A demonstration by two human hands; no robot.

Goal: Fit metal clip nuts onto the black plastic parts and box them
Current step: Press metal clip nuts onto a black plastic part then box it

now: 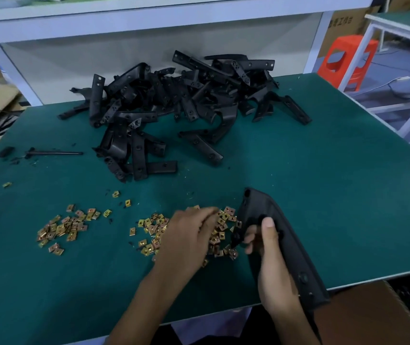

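My right hand [270, 260] grips a long black plastic part [291, 247] near the table's front right edge, thumb on top. My left hand [189, 232] reaches into a scatter of gold metal clip nuts [154, 230], fingertips blurred among them; whether it pinches one I cannot tell. A second patch of clip nuts [64, 226] lies to the left. A big heap of black plastic parts [174, 103] sits at the back of the green table [323, 195].
A brown cardboard box [373, 317] stands below the table's front right edge. A thin black rod [54, 153] and black scraps lie at the left. White shelving runs behind the heap. An orange stool [348, 61] stands beyond the right edge.
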